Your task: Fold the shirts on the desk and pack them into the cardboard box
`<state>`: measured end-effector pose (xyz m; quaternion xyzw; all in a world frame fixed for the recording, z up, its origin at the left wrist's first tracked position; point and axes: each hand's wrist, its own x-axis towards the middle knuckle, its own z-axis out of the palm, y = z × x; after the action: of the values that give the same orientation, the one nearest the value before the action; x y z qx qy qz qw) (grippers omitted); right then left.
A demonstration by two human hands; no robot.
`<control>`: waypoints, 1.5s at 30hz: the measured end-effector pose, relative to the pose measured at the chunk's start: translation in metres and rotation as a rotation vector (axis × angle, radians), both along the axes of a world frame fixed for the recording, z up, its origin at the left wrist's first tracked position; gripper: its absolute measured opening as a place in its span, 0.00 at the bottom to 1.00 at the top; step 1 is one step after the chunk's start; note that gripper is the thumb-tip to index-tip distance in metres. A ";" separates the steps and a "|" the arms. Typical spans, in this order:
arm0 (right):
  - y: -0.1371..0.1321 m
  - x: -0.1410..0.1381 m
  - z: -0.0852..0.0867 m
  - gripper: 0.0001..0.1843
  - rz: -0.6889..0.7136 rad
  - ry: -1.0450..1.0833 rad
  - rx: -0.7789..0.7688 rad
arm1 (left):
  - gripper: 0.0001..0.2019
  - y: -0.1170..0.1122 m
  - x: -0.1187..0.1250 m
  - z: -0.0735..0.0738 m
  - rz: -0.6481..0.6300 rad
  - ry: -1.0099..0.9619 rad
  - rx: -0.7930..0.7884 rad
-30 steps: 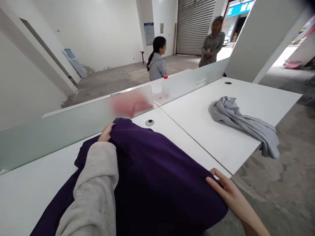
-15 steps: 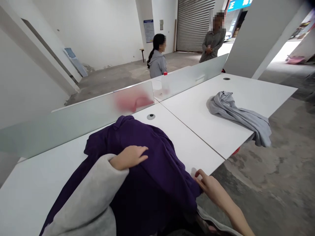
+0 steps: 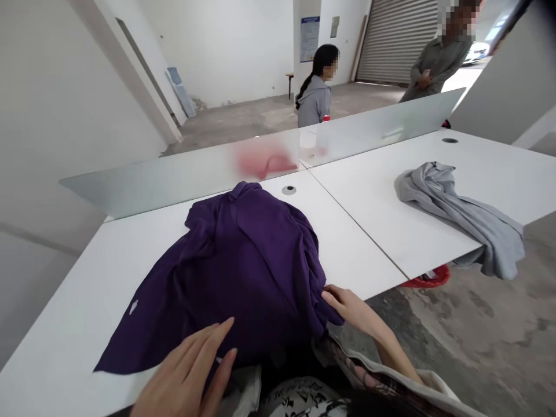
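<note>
A purple garment (image 3: 234, 272) lies spread and rumpled on the white table (image 3: 65, 324) in front of me. My left hand (image 3: 191, 370) hovers at its near edge with fingers stretched out and apart, holding nothing. My right hand (image 3: 351, 307) touches the garment's right edge near the table's front, fingers extended; whether it pinches the cloth is unclear.
A grey garment (image 3: 460, 214) hangs over the front edge of the adjoining white table (image 3: 382, 202). A frosted divider (image 3: 182, 174) runs along the back. A red object (image 3: 428, 278) sits under the table. Two people (image 3: 315, 95) stand beyond the divider.
My left hand has drawn back from the top of the purple garment to its near edge. The garment now lies flatter and more spread out. The view has shifted left.
</note>
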<state>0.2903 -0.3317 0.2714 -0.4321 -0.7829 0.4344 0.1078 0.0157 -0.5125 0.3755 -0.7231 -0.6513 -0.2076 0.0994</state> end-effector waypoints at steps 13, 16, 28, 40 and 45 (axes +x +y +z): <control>0.040 0.053 0.023 0.16 0.030 -0.028 0.138 | 0.22 0.090 0.069 -0.155 0.069 -0.153 -0.233; 0.069 0.088 0.042 0.15 -0.048 -0.121 0.253 | 0.23 0.088 0.069 -0.160 0.068 -0.120 -0.236; 0.132 0.161 0.072 0.03 -0.336 -0.601 0.953 | 0.22 0.087 0.067 -0.160 0.063 -0.170 -0.223; 0.208 0.143 -0.006 0.21 -0.272 -0.555 0.523 | 0.10 0.101 0.070 -0.134 0.276 -0.170 -0.268; 0.231 0.135 0.002 0.14 0.046 -0.528 0.349 | 0.06 0.120 0.074 -0.136 0.317 -0.119 -0.322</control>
<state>0.4253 -0.1006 0.2732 -0.4869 -0.8562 0.1686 -0.0365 0.0898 -0.3924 0.2391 -0.6049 -0.7861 -0.1251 -0.0247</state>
